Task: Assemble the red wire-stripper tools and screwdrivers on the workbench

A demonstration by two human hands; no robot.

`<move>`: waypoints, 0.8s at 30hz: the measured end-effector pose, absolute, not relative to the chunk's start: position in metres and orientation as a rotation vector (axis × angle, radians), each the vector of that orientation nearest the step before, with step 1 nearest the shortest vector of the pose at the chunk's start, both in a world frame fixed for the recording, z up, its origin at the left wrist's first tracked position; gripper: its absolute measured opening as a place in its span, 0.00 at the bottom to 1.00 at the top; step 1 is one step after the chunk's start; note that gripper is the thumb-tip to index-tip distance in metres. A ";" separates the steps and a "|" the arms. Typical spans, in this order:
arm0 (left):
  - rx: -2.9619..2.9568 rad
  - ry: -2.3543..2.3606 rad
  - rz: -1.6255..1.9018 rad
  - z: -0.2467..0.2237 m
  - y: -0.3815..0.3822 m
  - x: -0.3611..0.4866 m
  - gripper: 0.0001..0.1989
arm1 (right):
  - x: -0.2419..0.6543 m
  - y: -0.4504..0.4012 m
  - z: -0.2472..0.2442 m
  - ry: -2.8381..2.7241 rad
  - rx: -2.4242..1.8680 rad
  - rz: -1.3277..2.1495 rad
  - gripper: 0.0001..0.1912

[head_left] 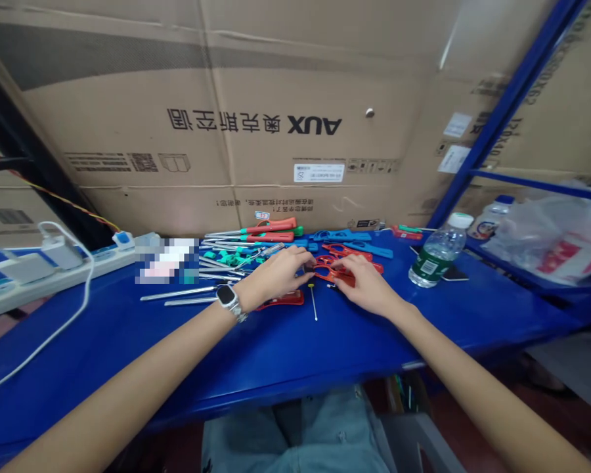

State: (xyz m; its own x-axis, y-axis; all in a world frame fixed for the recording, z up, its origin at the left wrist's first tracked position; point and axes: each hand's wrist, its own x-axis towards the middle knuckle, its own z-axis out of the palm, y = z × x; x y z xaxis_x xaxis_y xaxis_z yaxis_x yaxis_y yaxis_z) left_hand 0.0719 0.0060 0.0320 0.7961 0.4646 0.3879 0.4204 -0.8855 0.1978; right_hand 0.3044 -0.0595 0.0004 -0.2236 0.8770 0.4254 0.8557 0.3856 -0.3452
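Note:
On the blue table, my left hand (283,272), with a watch (227,298) on its wrist, has its fingers closed around a small dark thing I cannot make out. My right hand (367,284) bends its fingers onto an orange-red plastic handle piece (326,274) with a loop; its thumb is beside it. Between and below the hands lies a thin metal pin with a yellow end (314,303). A red handle (288,299) lies under my left hand. More orange-red pieces (347,250) and blue pieces (342,235) lie behind the hands.
To the left are green plastic parts (230,256), metal rods (187,293) and red-handled tools (270,230). A water bottle (436,256) stands at right beside a plastic bag (556,230). A power strip (103,257) with a white cable runs along the left. A large cardboard box (256,72) forms the back.

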 end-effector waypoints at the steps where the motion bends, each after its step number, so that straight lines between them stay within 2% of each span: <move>1: 2.886 0.725 0.644 0.033 0.011 0.083 0.06 | 0.309 -0.060 0.000 -2.097 -1.516 0.023 0.13; 6: 2.905 0.753 0.522 0.034 0.031 0.111 0.08 | 0.316 -0.058 0.006 -2.128 -1.652 -0.032 0.13; 15: 2.918 0.788 0.319 0.035 0.038 0.116 0.15 | 0.308 -0.042 0.009 -2.210 -1.698 0.097 0.12; 19: 2.970 0.752 0.320 0.033 0.041 0.122 0.10 | 0.311 -0.037 0.003 -2.080 -1.643 0.200 0.15; 22: 2.997 0.689 0.456 0.037 0.042 0.120 0.03 | 0.314 -0.037 0.002 -1.987 -1.514 0.239 0.07; 24: 2.991 0.638 0.606 0.045 0.040 0.115 0.04 | 0.314 -0.039 0.007 -1.948 -1.417 0.257 0.04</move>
State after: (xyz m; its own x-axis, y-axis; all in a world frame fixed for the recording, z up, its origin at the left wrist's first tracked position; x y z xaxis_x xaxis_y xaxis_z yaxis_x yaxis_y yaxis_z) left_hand 0.1146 0.0396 0.0453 0.8408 0.3973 0.3678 0.3879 -0.9160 0.1025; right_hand 0.3143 -0.0393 0.0070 -0.1526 0.8940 0.4213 0.7542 0.3808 -0.5350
